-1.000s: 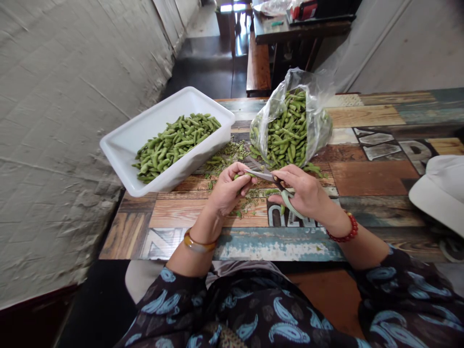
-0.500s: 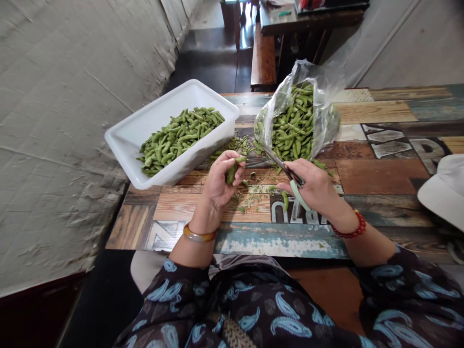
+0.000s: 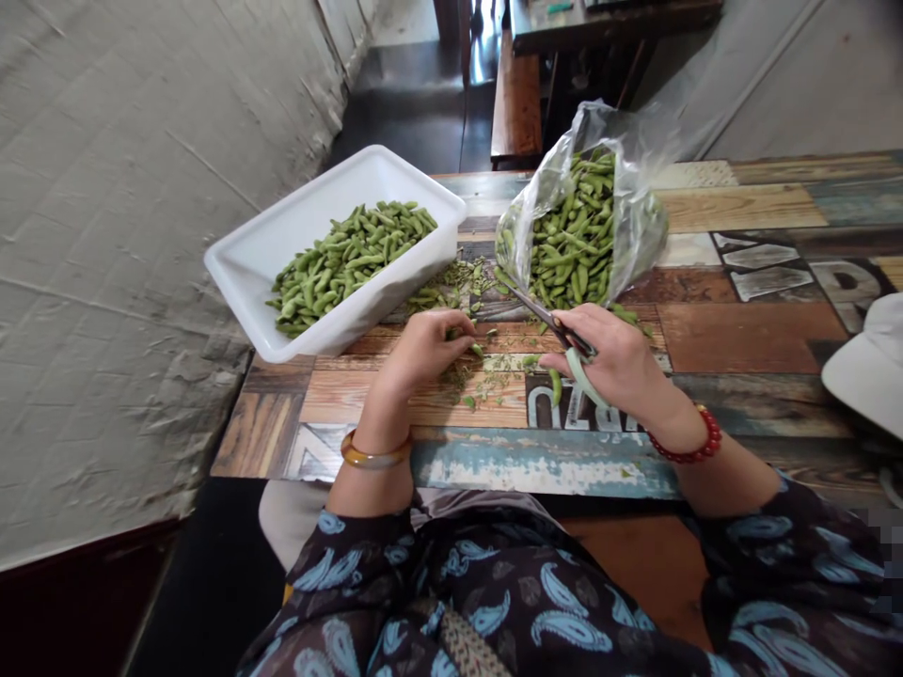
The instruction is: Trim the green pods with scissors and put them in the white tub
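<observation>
My left hand [image 3: 423, 346] is palm down over the table, its fingers curled round edamame pods [image 3: 451, 334]. Only a bit of green shows between the fingers; the rest is hidden. In my right hand [image 3: 621, 355] is a pair of scissors [image 3: 579, 376] with a pale green handle, the blades pointing up and left towards a clear plastic bag [image 3: 627, 202] full of pods [image 3: 575, 235]. A white plastic tub [image 3: 282, 240] beyond my left hand holds a heap of pods [image 3: 353, 259]. Small trimmings [image 3: 469, 282] lie between the tub and the bag.
A few loose pods [image 3: 556, 386] lie on the patchwork wooden table [image 3: 740, 338] by my right hand. A white cap [image 3: 867, 357] is at the right edge. A rough pale wall [image 3: 141, 235] rises on the left. Beyond stand a bench [image 3: 516, 103] and another table [image 3: 613, 28].
My left hand has turned from palm up to palm down and shifted slightly left, covering the pods seen in it before. My right hand and the scissors stay nearly in place.
</observation>
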The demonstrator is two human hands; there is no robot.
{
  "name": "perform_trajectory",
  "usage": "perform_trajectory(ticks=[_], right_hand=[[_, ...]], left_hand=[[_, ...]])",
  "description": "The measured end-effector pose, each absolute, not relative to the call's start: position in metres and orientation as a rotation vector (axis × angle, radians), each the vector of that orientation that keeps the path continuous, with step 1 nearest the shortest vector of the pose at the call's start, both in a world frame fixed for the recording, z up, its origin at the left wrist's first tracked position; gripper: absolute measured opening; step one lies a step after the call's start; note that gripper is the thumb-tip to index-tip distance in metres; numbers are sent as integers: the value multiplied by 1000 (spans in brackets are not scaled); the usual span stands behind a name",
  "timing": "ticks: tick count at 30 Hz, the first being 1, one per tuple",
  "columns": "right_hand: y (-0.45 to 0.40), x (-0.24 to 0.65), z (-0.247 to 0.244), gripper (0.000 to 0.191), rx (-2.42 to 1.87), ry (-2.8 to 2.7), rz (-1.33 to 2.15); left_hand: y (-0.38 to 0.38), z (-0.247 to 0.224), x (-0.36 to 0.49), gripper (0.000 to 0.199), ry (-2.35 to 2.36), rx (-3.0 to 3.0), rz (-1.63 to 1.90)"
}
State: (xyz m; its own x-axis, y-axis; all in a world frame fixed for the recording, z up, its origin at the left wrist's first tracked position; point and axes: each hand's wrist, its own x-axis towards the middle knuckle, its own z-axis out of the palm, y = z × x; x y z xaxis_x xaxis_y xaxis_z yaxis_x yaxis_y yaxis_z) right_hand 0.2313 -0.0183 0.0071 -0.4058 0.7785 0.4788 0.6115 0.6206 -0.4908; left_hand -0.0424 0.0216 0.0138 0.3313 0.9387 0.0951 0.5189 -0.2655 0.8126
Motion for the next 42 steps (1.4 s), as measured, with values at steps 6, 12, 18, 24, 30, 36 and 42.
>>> perform_trajectory(ticks=[6,12,18,24,30,36,42], right_hand=[[-20,231,7,40,-1090,-2143,350],[-19,230,7,39,-1104,-2147,358],[-17,230,5,48,-1132,-2177,430],[-19,227,6,53,-1134,-2215,506],[-21,221,7,53,-1058,-2213,511],[-20,220,7,56,-1047,-2226,513],[-20,220,6,55,-1014,-2241,516]], left_hand=[[22,5,-39,13,1263,2058,608],[16,17,-26,6,1215,1832,900],[4,20,-15,22,1090,1295,981],[3,15,-11,24,1021,1113,1028],[1,16,-4,23,1006,1283,952],[-2,13,0,22,1015,1264,959],[-4,13,2,24,986,1252,947]])
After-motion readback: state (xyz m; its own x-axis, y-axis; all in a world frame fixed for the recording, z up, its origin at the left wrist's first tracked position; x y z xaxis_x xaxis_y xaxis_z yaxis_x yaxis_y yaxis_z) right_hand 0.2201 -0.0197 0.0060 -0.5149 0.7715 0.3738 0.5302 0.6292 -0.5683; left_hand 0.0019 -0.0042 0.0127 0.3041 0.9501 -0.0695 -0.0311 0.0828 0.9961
